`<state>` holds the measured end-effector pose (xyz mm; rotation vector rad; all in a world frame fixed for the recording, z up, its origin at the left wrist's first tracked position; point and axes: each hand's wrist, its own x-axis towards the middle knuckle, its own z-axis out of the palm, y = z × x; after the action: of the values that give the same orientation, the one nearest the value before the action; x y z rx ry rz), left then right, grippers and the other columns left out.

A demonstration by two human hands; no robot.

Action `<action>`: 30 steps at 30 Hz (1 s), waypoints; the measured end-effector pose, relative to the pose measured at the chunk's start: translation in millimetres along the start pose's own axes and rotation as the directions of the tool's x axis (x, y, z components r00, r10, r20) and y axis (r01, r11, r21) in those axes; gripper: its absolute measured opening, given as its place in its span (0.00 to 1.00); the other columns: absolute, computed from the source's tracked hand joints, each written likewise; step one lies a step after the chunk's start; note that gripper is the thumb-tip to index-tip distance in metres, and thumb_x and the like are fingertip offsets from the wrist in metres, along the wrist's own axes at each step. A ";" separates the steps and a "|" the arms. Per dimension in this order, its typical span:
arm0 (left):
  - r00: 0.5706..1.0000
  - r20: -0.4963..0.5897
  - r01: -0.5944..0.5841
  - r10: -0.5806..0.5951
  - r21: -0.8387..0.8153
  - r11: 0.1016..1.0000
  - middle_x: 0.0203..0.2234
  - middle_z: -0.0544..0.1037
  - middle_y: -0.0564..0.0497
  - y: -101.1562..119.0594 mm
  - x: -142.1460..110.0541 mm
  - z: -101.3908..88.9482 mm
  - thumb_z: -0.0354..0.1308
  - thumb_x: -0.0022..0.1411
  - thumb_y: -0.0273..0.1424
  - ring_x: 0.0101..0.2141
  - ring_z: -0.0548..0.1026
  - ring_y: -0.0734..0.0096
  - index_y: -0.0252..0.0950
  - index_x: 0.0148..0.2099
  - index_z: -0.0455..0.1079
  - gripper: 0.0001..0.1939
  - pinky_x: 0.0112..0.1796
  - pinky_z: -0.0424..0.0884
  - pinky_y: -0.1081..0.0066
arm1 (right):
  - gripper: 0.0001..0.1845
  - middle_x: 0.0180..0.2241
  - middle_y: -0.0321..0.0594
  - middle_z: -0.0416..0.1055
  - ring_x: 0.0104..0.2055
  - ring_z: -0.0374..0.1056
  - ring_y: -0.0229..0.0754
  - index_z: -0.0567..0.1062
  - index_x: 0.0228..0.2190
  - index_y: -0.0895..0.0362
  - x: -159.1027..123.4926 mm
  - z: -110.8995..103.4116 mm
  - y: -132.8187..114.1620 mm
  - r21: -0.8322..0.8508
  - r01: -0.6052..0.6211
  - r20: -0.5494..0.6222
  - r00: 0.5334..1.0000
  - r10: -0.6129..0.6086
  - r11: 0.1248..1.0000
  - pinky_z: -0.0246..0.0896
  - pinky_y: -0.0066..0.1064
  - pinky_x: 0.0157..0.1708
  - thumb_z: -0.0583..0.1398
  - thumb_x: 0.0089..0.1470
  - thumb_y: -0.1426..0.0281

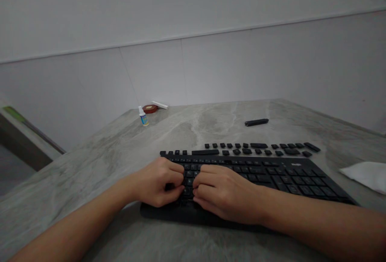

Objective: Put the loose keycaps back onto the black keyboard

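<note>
A black keyboard (304,179) lies on the marbled table before me, and both hands rest over its left half. My left hand (161,179) is curled, with thumb and fingertips drawn together at the keys; whatever they grip, if anything, is too small to make out. Close beside it, my right hand (221,187) has its fingers bunched, tips down on the keys, and what lies under them is hidden. Between the hands, near the front edge, a dark gap shows among the keys. Several loose keycaps (237,152) sit in rows behind the keyboard, including a long spacebar key (205,152).
Farther back on the grey table (193,125) lies a black pen-like tool (256,122). At the far left stand a small white spray bottle (143,116), a brown round object (150,109) and a white strip (160,104). A white cloth (366,175) lies at right.
</note>
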<state>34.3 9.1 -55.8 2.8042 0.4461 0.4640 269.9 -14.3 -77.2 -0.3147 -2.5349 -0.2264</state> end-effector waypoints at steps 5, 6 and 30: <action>1.000 -0.005 -0.007 0.008 0.014 1.000 0.22 0.68 0.53 0.8 0.9 -1.0 0.52 0.61 0.22 0.23 0.65 0.72 0.38 0.25 0.59 0.13 0.24 0.56 0.69 | 0.10 0.29 0.40 0.75 0.32 0.68 0.40 0.75 0.29 0.60 -1.6 0.0 0.8 0.017 -0.050 0.047 0.998 0.049 0.999 0.65 0.32 0.33 0.59 0.63 0.73; 1.000 -0.008 -0.008 0.008 0.015 1.000 0.22 0.68 0.53 0.8 1.1 -1.0 0.53 0.61 0.22 0.23 0.65 0.72 0.37 0.25 0.59 0.13 0.24 0.57 0.69 | 0.09 0.29 0.41 0.75 0.32 0.68 0.41 0.76 0.29 0.60 -1.4 -0.1 0.8 0.019 -0.066 0.060 0.996 0.065 0.998 0.65 0.32 0.34 0.59 0.62 0.73; 0.988 -0.128 -0.099 0.088 -0.083 0.992 0.33 0.75 0.46 6.2 7.0 7.6 0.57 0.66 0.23 0.33 0.76 0.69 0.34 0.37 0.75 0.06 0.34 0.73 0.72 | 0.10 0.29 0.42 0.74 0.33 0.67 0.41 0.77 0.29 0.61 -1.4 -1.6 -1.9 0.026 -0.083 0.085 0.993 0.081 0.996 0.64 0.33 0.33 0.58 0.61 0.73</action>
<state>44.8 4.2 -59.0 2.7289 0.3109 0.6646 271.3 -16.7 -76.8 -0.4240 -2.5989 -0.1471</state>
